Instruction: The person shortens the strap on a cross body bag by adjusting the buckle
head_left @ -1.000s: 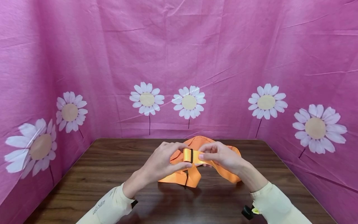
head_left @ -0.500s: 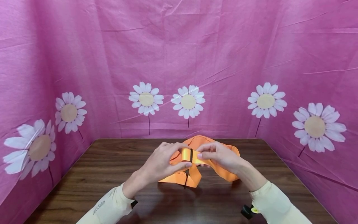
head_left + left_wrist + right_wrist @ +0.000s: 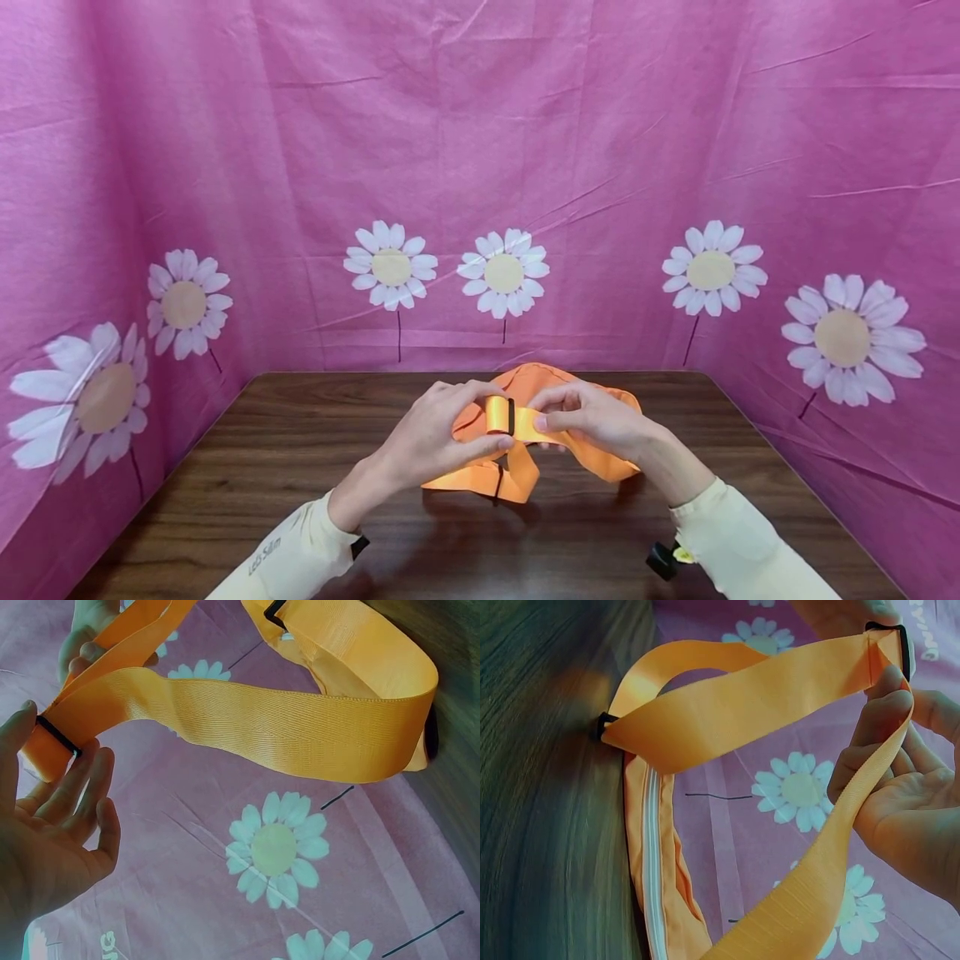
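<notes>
An orange bag (image 3: pixel 528 382) with a wide webbing strap (image 3: pixel 603 458) is on the table; its white zipper (image 3: pixel 654 862) shows in the right wrist view. My left hand (image 3: pixel 431 433) holds the strap's black slider buckle (image 3: pixel 512 416) between thumb and fingers, the strap looped through it. To the right of the buckle, my right hand (image 3: pixel 600 421) pinches the strap between thumb and fingers. Another black strap fitting (image 3: pixel 498 481) lies lower, near the table. The hands partly cover the bag body in the head view.
The dark wood table (image 3: pixel 300 450) carries the bag near its far edge. A pink curtain (image 3: pixel 600 167) printed with daisies surrounds its back and sides. A black wrist device (image 3: pixel 662 560) sits under the right sleeve.
The slider buckle has shifted slightly left with the strap. My right fingertips now sit a little farther from the buckle, with more strap showing between. Both hands keep their hold.
</notes>
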Motion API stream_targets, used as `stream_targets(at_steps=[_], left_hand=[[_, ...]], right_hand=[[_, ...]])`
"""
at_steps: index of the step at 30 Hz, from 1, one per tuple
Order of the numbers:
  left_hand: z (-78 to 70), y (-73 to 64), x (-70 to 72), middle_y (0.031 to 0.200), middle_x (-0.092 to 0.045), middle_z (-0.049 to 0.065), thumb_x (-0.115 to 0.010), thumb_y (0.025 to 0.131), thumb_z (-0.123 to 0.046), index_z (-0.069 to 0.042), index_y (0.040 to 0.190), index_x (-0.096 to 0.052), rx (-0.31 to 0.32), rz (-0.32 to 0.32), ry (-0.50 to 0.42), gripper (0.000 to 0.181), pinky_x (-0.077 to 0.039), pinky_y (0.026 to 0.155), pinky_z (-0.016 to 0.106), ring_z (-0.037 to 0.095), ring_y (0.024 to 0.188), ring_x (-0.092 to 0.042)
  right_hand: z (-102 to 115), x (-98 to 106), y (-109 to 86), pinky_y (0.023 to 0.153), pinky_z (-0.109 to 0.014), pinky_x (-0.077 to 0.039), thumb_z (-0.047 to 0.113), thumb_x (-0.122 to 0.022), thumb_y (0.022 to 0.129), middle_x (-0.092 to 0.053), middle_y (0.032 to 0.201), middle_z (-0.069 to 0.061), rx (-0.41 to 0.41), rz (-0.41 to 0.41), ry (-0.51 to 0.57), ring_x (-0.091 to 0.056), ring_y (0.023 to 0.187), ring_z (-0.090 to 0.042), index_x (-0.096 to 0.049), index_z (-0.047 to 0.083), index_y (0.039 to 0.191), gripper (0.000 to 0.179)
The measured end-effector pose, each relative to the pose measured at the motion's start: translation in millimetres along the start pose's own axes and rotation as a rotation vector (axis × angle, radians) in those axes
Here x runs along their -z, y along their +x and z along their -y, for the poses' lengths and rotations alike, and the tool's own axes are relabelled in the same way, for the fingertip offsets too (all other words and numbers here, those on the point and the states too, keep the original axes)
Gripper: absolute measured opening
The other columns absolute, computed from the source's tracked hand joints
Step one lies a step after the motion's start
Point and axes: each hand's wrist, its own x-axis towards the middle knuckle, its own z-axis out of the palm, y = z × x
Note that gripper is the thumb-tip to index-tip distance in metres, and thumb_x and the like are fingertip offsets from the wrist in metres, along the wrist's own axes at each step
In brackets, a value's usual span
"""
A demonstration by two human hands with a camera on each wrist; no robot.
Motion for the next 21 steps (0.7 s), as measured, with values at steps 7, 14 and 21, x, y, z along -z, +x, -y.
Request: stream_targets(at_steps=[7,14,21], left_hand=[[0.1,-0.1,-1.3,0.11,-0.063,-0.021,-0.085,0.084,-0.041,-0.022,0.126,-0.063,0.026,-0.003,-0.097,0.051,-0.046,0.086,0.037,0.009,0.098,-0.058],[1.3,1.1,-5.8,0.101,-0.063,-0.022,-0.087,0.083,-0.039,-0.022,0.127,-0.062,-0.011,0.027,-0.124,0.053,-0.044,0.086,0.039,0.005,0.095,-0.057],[1.8,1.4,-11.5,0.104,-0.063,-0.02,-0.086,0.083,-0.043,-0.018,0.125,-0.064,-0.037,0.025,-0.042,0.054,-0.042,0.093,0.041,0.0,0.093,-0.059]], right_hand=[[-0.4,0.1,-0.3,0.068,-0.032,-0.046,0.002,-0.052,0.103,-0.059,0.086,-0.009,0.044,0.034,0.098,-0.053,0.074,-0.024,-0.067,-0.004,0.115,0.02],[1.1,-7.3,3.6,0.069,-0.031,-0.046,0.003,-0.051,0.103,-0.062,0.089,-0.004,0.063,0.082,0.154,-0.055,0.077,-0.019,-0.067,-0.001,0.118,0.023],[8.0,-19.9,3.9,0.07,-0.036,-0.046,0.02,-0.057,0.106,-0.059,0.079,-0.013,-0.062,-0.057,-0.014,-0.053,0.069,-0.025,-0.067,-0.003,0.105,0.025]])
